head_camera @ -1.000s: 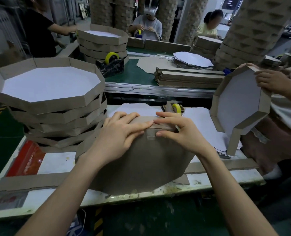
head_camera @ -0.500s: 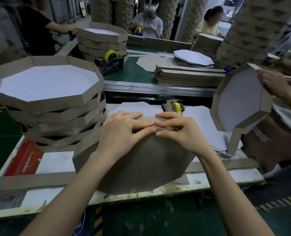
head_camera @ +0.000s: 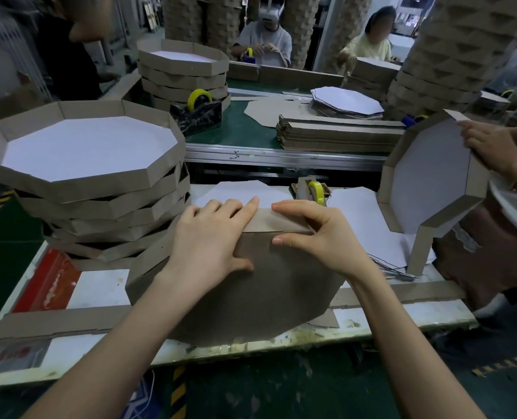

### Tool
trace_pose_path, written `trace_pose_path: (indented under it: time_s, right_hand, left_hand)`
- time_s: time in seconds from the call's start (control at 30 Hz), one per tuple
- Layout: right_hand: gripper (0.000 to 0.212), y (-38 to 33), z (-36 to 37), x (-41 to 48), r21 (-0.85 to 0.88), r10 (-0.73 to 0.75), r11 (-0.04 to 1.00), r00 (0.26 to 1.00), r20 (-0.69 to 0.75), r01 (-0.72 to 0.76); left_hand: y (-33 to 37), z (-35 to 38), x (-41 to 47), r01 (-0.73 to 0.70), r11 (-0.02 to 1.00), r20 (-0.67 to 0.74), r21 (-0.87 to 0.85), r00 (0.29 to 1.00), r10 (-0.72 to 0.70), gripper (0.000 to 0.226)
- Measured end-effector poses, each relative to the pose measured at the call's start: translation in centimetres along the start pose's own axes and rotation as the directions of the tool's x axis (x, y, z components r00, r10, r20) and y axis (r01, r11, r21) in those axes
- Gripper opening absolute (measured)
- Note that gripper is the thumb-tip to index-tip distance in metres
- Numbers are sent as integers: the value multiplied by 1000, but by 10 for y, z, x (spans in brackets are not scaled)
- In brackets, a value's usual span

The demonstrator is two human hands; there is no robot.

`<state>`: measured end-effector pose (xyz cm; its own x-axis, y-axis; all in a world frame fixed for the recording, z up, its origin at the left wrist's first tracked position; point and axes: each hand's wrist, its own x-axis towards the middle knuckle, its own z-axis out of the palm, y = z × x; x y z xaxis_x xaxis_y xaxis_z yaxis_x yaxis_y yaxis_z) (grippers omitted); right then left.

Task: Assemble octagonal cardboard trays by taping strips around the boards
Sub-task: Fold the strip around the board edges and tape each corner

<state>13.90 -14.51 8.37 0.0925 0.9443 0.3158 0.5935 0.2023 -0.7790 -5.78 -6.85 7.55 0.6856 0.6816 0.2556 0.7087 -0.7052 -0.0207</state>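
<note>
A brown octagonal cardboard tray (head_camera: 260,294) stands tilted on the white table (head_camera: 100,285), its underside facing me. My left hand (head_camera: 211,240) lies flat over its upper left edge and presses the rim strip (head_camera: 278,222). My right hand (head_camera: 317,234) pinches the top rim, fingers over the strip and thumb on the board's face. A yellow tape roll on a small dispenser (head_camera: 316,192) sits just behind the tray. Loose cardboard strips (head_camera: 57,323) lie along the table's near edge.
A stack of finished trays (head_camera: 91,176) rises at the left. Another person's hand (head_camera: 490,146) holds a tray (head_camera: 432,179) upright at the right. Beyond are a green bench with strip bundles (head_camera: 335,134), a second tape dispenser (head_camera: 196,113), white octagon boards (head_camera: 346,102) and seated workers.
My fingertips, joined at the top seam before, have slid apart along the rim. The tray has turned slightly under my hands. The neighbour's tray stays upright.
</note>
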Motion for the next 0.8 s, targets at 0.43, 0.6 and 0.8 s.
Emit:
trace_pose_path:
  time_s: [0.43,0.6,0.8]
  right_hand:
    - [27,7,-9,10,-1,216,976,963,158,-219]
    - [48,-3,-13,18,-4,167,985,945,279,-173]
    - [29,-24,-10,39,-90,123,991,943,308,-100]
  left_hand:
    - [12,-13,9,-54,990,-52,-132,998,47,92]
    - [-15,-14,-19,5,946,-84,-324,996,-34,92]
    - [-39,9,-49,66,844,-146,-532,975,-169,95]
